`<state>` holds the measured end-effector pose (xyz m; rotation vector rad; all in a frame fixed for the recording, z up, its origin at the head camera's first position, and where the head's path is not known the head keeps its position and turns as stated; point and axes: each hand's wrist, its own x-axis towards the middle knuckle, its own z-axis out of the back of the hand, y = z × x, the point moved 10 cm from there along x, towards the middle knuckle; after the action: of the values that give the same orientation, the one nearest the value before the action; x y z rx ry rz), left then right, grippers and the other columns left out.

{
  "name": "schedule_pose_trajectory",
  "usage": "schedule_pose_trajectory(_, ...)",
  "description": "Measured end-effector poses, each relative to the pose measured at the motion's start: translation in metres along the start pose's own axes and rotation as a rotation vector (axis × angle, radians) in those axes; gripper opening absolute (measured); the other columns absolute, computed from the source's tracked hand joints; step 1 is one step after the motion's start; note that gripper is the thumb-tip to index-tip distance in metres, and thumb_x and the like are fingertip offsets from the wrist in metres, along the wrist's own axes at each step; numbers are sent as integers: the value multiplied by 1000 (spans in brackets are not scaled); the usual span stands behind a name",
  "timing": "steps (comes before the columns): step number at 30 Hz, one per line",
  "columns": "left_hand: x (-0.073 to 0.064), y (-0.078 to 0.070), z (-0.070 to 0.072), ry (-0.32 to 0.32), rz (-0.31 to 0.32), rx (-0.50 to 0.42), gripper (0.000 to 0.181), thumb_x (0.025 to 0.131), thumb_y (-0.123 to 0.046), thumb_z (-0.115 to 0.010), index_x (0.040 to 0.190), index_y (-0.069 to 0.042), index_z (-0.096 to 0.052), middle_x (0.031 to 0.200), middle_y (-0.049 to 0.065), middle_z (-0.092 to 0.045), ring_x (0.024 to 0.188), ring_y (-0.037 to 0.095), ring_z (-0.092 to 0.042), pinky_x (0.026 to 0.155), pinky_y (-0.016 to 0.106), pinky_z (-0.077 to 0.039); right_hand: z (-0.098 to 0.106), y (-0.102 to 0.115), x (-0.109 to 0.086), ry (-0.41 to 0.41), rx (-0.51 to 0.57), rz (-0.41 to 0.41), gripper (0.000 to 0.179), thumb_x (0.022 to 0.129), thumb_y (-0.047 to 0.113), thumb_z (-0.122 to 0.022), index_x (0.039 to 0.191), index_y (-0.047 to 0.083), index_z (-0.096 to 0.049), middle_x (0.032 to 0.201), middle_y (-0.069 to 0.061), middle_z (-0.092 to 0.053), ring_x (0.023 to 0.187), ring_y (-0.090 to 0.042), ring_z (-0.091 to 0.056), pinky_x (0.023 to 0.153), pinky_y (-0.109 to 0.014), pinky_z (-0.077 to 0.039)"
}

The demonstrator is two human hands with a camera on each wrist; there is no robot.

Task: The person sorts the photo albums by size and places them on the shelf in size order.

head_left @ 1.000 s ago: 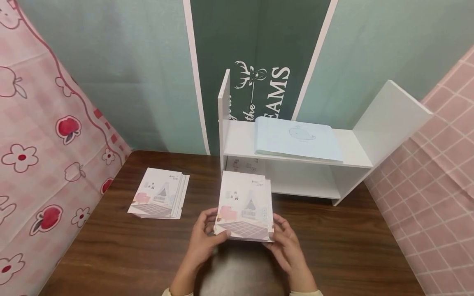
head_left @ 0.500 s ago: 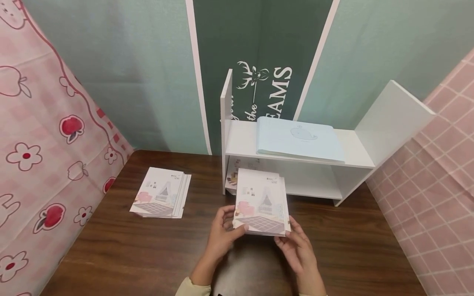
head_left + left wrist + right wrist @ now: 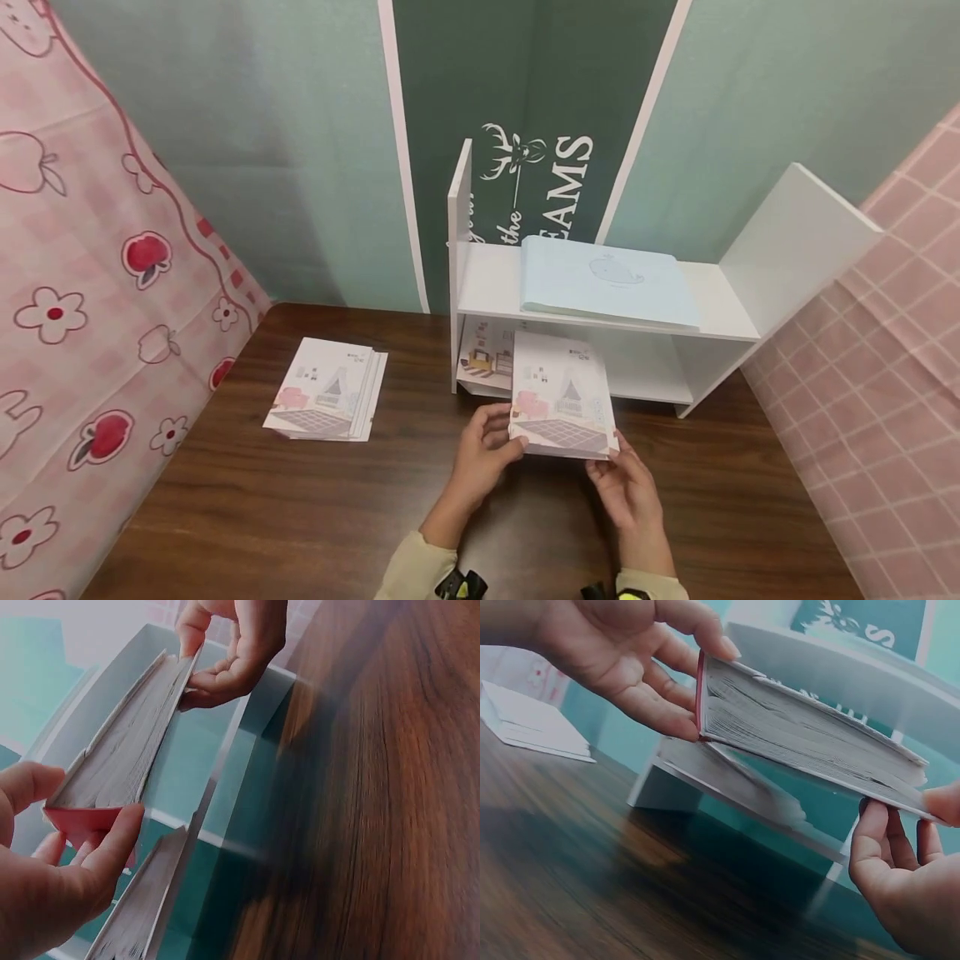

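Note:
A thick book (image 3: 562, 392) with a pale illustrated cover is held level in front of the shelf's lower compartment. My left hand (image 3: 483, 450) grips its left side, thumb on top and fingers beneath; the left wrist view shows the red spine (image 3: 82, 817) between them. My right hand (image 3: 628, 483) pinches the opposite front corner, with fingertips under the cover in the right wrist view. Page edges (image 3: 802, 735) face the wrist cameras. Another illustrated book (image 3: 486, 358) lies in the left end of the lower compartment, partly hidden by the held one.
The white two-level shelf (image 3: 720, 354) stands at the back of the wooden table (image 3: 247, 517). A light blue whale-print folder (image 3: 611, 283) lies on its upper board. At the left, a stack of similar books (image 3: 322, 392) rests on the table. Patterned cloths hang on both sides.
Both hands have carried the book to the right and slightly forward, toward the lower compartment. More of the book inside the shelf now shows. The left stack stays put.

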<state>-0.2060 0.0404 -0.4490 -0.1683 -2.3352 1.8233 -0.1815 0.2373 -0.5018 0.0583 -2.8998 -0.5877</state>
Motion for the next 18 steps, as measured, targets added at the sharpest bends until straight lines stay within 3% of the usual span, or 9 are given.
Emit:
schedule_pose_trajectory(2,2,-5,-3,-19,-15,-12,42,76,11,-62,116,13,-49,103,22,-55,88,28,-57,67,33,-54,5,3,3,-22,7,6,49,93,-9,-9,116,-6,-51,107,-18,-58,91,-26,-57,81,-34,-45)
schedule_pose_trajectory(9,22,30,-6,-87,-12,-59,42,78,8,-65,119,7,-52,104,18,-56,85,23,-58,68,32,-54,23,11,12,-135,11,10,44,95,-7,-15,118,-4,-52,108,-16,-55,91,-24,-55,81,-32,-45)
schedule_pose_trajectory(18,38,36,-13,-180,-28,-73,35,77,11,-65,111,11,-56,95,17,-57,79,21,-57,66,33,-54,43,21,23,-236,71,31,30,92,-9,-24,114,2,-41,102,-14,-53,87,-23,-53,78,-32,-44)
